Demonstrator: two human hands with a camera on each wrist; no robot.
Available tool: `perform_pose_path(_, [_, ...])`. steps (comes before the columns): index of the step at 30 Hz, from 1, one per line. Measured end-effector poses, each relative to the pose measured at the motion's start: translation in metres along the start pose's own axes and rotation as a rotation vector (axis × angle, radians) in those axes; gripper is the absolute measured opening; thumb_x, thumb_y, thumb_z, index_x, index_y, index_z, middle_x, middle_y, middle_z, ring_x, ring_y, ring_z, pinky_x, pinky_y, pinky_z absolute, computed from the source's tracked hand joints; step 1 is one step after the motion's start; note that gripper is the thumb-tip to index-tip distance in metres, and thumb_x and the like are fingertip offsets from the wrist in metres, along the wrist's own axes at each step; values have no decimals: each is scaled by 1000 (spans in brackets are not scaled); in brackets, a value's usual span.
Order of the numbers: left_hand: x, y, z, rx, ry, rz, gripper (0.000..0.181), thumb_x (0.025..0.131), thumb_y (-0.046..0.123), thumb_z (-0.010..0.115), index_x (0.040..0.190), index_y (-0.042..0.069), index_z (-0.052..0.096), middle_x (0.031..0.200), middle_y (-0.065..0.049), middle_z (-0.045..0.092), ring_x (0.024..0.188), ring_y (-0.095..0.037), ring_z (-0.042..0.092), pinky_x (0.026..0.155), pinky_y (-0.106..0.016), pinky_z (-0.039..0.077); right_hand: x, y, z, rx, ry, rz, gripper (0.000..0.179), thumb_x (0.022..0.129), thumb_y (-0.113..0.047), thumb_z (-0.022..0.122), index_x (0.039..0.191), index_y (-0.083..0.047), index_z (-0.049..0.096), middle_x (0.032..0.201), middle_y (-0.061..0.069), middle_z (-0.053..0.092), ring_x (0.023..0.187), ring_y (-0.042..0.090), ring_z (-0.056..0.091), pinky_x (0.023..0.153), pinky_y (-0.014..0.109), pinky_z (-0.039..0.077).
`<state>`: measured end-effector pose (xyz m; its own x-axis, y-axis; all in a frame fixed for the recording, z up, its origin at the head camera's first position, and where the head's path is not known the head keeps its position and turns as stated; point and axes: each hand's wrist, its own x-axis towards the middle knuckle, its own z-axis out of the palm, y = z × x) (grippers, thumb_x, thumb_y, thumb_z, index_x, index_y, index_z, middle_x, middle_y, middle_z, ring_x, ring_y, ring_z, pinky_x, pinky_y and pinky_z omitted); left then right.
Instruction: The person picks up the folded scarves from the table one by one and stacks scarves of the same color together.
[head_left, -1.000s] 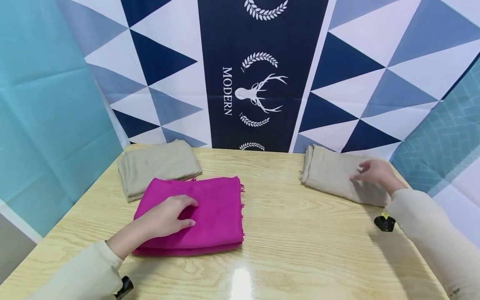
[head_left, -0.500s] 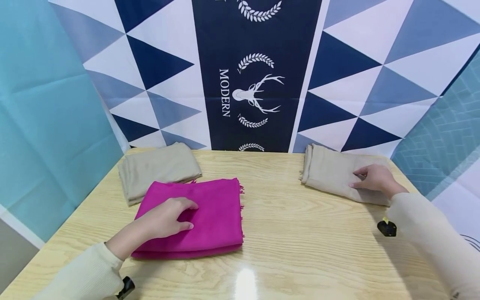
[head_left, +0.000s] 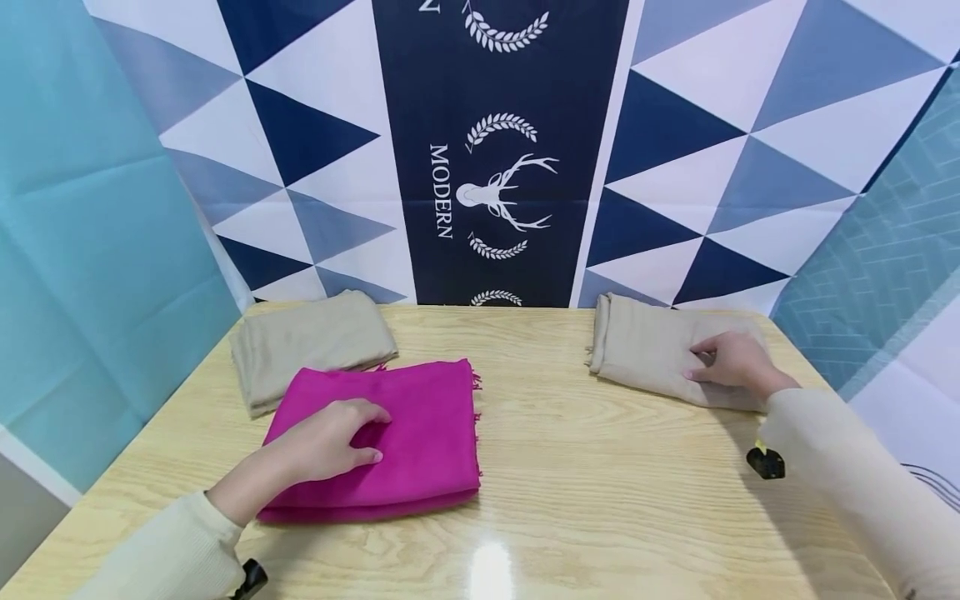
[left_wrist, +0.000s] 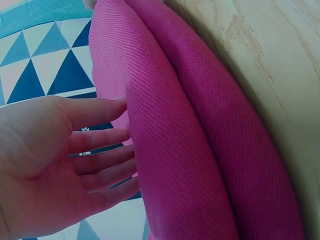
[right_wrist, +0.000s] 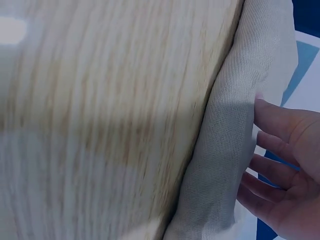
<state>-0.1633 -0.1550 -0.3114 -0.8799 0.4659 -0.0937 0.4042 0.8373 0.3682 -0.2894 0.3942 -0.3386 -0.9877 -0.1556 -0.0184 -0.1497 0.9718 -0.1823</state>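
In the head view a folded magenta scarf (head_left: 427,433) with short fringe on its right edge lies on the table at left of centre. My left hand (head_left: 326,442) rests on it, fingers and thumb spread apart and fingertips touching the cloth. The left wrist view shows that hand (left_wrist: 75,165) with fairly straight fingers against the thick magenta folds (left_wrist: 170,130). Far right, a folded beige scarf (head_left: 641,342) lies under my right hand (head_left: 731,362). Its fingertips touch the top of the cloth; the right wrist view shows these fingers (right_wrist: 272,170) lightly bent, gripping no fold.
Behind the magenta scarf, another folded beige cloth (head_left: 315,342) lies at the back left, partly covered by it. A patterned wall hanging (head_left: 495,150) stands along the table's back edge. Bare wood tabletop (head_left: 555,442) stretches between the two hands.
My right hand has come down onto the beige scarf, its fingertips now touching the cloth. The left hand keeps its place on the magenta scarf. The head view has shifted slightly.
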Motion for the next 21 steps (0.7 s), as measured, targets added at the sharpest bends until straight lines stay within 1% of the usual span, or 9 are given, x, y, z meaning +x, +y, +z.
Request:
perform_pose_path(4, [0,0,1,5,-1,8,41,83,17,75,119,3,63,119,-9,65,117,-28,58,99,-45,50,0,-7,2,-2,-6,-14,58,76,-31,80,115,7,64,119,32,61,112,51,54,95,59,45])
perform_pose_path(7, [0,0,2,7,5,0,40,83,17,75,119,4,63,119,-9,65,117,-27,59,99,-44,50,0,-11,2,0,-9,-26,57,75,-30,80,116,8,64,119,31,61,111,50,55,95,59,45])
perform_pose_path(10, [1,0,2,10,9,1,40,82,17,75,118,4,64,118,-9,66,117,-27,59,99,-44,50,0,-16,2,-1,-2,-49,57,75,-29,80,115,8,64,117,31,62,106,47,58,92,58,46])
perform_pose_path(13, [1,0,2,22,8,20,40,82,17,75,118,3,64,118,-9,66,116,-28,59,98,-45,50,0,-20,3,-17,4,-64,56,74,-30,81,113,8,66,115,30,64,104,46,59,90,57,47])
perform_pose_path(17, [1,0,2,29,3,26,39,82,17,75,117,4,64,117,-9,66,116,-27,59,98,-45,50,-1,-24,4,-33,-1,-61,56,74,-31,81,113,6,66,116,29,64,108,49,57,92,58,46])
perform_pose_path(21, [1,1,2,29,-3,23,39,83,17,75,118,4,64,118,-9,65,116,-27,59,98,-44,50,-4,-29,7,-24,0,-69,54,75,-30,81,113,6,67,116,29,64,111,50,56,94,59,45])
